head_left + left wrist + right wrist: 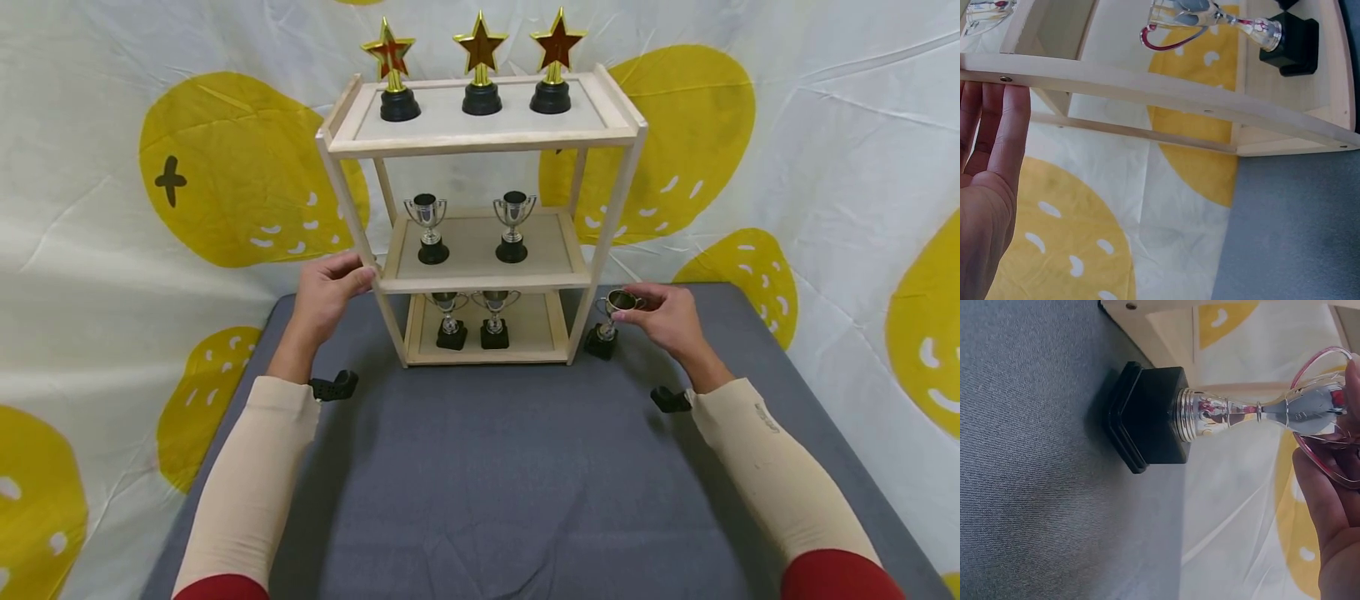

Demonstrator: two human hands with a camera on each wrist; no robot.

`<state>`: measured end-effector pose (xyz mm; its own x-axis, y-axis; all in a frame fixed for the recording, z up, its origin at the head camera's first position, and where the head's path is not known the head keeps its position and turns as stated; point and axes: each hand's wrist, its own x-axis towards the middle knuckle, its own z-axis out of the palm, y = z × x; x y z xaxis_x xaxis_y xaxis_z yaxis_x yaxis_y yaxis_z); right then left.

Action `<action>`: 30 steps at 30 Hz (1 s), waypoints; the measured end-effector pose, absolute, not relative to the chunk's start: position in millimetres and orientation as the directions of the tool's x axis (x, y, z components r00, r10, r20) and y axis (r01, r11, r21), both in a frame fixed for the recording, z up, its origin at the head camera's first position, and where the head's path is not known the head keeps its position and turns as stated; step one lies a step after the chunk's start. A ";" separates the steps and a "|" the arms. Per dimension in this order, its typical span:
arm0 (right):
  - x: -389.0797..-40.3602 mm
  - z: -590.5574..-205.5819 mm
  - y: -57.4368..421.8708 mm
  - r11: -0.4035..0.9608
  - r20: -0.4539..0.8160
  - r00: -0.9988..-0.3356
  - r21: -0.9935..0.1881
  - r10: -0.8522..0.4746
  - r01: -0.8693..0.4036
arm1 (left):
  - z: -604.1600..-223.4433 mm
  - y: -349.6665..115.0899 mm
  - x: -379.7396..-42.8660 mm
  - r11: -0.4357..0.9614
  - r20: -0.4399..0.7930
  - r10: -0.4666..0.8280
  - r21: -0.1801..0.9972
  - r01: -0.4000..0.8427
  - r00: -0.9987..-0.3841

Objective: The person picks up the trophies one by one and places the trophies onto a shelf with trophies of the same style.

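Note:
My left hand [327, 293] is at the left front post of a small wooden shelf [480, 284], at middle-tier height, with thumb and fingers on either side of it. Straight fingers [1007, 125] meet the post's edge in the left wrist view. To the right of the shelf, my right hand [666, 317] pinches a small silver trophy cup [619, 302] by its bowl and handle. Its black square base [1154, 415] is low over the grey cloth, close to the shelf's right front foot, and the cup leans slightly toward the hand.
Three gold star trophies [480, 62] stand on the top tier. Two silver cups with round bases [512, 225] occupy the middle tier, and two with square bases [494, 321] the bottom one. Grey cloth [480, 467] covers the table; a patterned curtain [247, 167] hangs behind.

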<state>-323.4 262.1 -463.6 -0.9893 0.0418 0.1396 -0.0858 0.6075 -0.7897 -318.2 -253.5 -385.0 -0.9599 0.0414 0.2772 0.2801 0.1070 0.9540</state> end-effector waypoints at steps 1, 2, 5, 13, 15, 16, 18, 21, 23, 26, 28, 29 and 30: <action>-322.0 -462.8 261.7 0.611 0.140 -0.989 -0.787 0.040 -0.086 | -384.8 -253.6 -318.3 0.105 0.278 0.042 0.954 0.281 -0.960; -320.7 -462.0 261.5 0.613 0.141 -0.989 -0.785 0.038 -0.088 | -384.7 -253.6 -318.5 0.105 0.279 0.043 0.954 0.282 -0.959; -317.0 -459.7 261.0 0.618 0.149 -0.989 -0.779 0.023 -0.103 | -383.9 -253.7 -318.6 0.105 0.285 0.048 0.952 0.288 -0.957; -307.8 -457.5 260.7 0.623 0.180 -0.983 -0.766 -0.028 -0.158 | -383.5 -253.0 -318.6 0.123 0.292 0.048 0.947 0.296 -0.955; -305.1 -456.3 260.1 0.620 0.190 -0.981 -0.765 -0.042 -0.175 | -383.7 -253.0 -318.5 0.119 0.295 0.048 0.947 0.299 -0.954; -303.8 -455.8 259.9 0.620 0.193 -0.980 -0.763 -0.051 -0.183 | -384.2 -253.0 -318.7 0.116 0.295 0.047 0.947 0.299 -0.954; -300.9 -454.7 259.4 0.618 0.196 -0.978 -0.762 -0.064 -0.194 | -384.5 -253.1 -318.5 0.110 0.294 0.046 0.948 0.298 -0.955; -296.6 -452.9 257.7 0.605 0.185 -0.981 -0.774 -0.065 -0.186 | -385.2 -253.2 -318.2 0.102 0.292 0.047 0.950 0.295 -0.955; -294.1 -452.0 256.4 0.599 0.174 -0.983 -0.781 -0.060 -0.175 | -385.4 -253.3 -318.2 0.096 0.290 0.048 0.951 0.293 -0.956; -290.9 -451.6 254.4 0.593 0.165 -0.984 -0.787 -0.063 -0.170 | -385.3 -253.7 -318.0 0.100 0.288 0.048 0.951 0.292 -0.956; -288.5 -451.6 253.4 0.594 0.170 -0.982 -0.783 -0.082 -0.185 | -385.3 -253.9 -318.2 0.105 0.286 0.048 0.951 0.290 -0.957; -287.4 -451.7 252.8 0.590 0.173 -0.981 -0.784 -0.089 -0.192 | -385.2 -253.9 -318.3 0.106 0.286 0.048 0.951 0.289 -0.957; -286.2 -451.8 252.4 0.590 0.178 -0.979 -0.782 -0.101 -0.203 | -385.1 -254.0 -318.2 0.108 0.285 0.050 0.951 0.289 -0.957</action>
<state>-286.2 252.4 -451.8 -0.9789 -0.1011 0.1777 -0.2028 0.5898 -0.7817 -318.2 -254.0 -385.1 -0.9572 0.0495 0.2851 0.2890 0.1081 0.9512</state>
